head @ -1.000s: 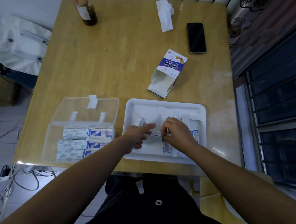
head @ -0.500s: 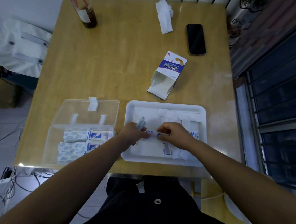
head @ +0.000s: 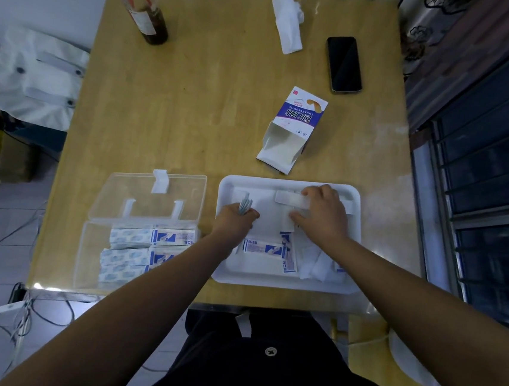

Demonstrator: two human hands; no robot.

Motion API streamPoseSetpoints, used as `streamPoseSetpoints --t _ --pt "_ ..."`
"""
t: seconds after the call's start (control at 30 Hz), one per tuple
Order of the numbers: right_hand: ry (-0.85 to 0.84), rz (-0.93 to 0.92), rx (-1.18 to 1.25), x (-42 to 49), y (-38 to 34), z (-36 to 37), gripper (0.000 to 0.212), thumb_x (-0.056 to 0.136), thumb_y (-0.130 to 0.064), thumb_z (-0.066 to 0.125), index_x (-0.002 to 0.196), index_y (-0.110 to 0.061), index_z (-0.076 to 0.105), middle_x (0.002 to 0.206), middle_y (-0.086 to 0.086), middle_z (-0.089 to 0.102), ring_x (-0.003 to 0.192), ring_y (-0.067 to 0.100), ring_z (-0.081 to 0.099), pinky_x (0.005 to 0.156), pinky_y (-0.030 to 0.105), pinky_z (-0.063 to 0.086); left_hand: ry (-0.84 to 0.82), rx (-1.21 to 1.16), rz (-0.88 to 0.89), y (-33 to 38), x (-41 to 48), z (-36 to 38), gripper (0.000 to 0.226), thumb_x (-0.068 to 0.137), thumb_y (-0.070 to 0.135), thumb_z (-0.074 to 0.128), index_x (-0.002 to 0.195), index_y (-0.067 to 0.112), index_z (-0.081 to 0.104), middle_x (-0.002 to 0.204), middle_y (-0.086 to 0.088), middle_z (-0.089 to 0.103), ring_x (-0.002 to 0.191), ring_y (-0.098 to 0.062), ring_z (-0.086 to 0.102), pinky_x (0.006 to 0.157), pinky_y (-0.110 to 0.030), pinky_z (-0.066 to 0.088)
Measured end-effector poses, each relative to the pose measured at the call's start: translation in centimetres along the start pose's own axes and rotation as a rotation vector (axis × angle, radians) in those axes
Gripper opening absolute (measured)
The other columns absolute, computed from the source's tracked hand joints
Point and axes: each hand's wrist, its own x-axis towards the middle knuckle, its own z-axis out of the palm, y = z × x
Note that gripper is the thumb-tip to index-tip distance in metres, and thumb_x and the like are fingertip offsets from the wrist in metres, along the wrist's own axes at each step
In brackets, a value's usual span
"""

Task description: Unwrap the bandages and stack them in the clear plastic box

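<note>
In the white tray (head: 280,281), the left hand (head: 234,222) is closed on a thin bundle of bandages (head: 245,203); the right hand (head: 322,213) lies spread over loose white paper strips (head: 291,199). More wrapped bandages (head: 265,248) lie just beside them, others stacked in the clear box (head: 136,243). They look light, floppy and thin, best pinched at an end. The carton (head: 296,128) reads "CHUANGKOUTIE".

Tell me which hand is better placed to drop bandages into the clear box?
Left. The left hand already holds bandages and sits beside the clear plastic box; the right hand is farther away over the white tray.
</note>
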Motion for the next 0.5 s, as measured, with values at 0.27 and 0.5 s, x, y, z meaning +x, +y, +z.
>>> streamPoseSetpoints --t 0.27,0.5 --pt "-0.002 0.002 -0.224 0.5 -2.0 1.1 0.075 0.067 -0.064 0.071 0.116 -0.012 0.048 0.117 0.008 0.049 0.109 0.026 0.045 0.088 0.037 0.038 -0.006 0.029 -0.035 0.6 0.7 0.9 0.023 0.092 0.020 0.057 0.103 0.003 0.067 0.070 -0.002 0.056 0.059 -0.014 0.046 0.059 -0.026 0.041" --pt "-0.061 -0.062 -0.223 0.6 -2.9 0.2 0.041 0.079 -0.026 0.065 0.111 -0.007 0.049 0.111 0.012 0.053 0.097 0.026 0.053 0.076 0.032 0.040 -0.026 0.023 -0.050 1.0 1.4 0.8 0.023 0.093 0.019 0.056 0.102 0.002 0.067 0.070 -0.003 0.056 0.058 -0.015 0.045 0.056 -0.025 0.038"
